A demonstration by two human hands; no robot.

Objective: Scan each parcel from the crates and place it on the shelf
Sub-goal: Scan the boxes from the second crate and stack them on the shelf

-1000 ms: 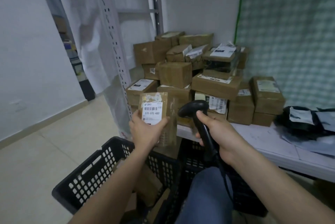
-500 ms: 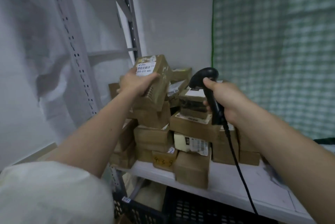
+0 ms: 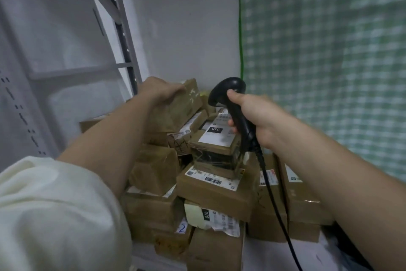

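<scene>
Head view: left hand [image 3: 161, 91] has its grip closed on a brown parcel [image 3: 178, 106], tilted at top of the parcel pile [image 3: 211, 185] on the shelf [image 3: 263, 255], far left. Right hand [image 3: 259, 115] w/ grip closed around black scanner [image 3: 228, 93], just right of it.

Your left hand [image 3: 161, 90] is gripping a brown parcel [image 3: 180, 106] at the top of the stacked boxes [image 3: 211, 185] on the shelf [image 3: 274, 255], while your right hand [image 3: 256, 112] is holding the black scanner [image 3: 230, 99], its cable [image 3: 274, 200] hanging down.
</scene>
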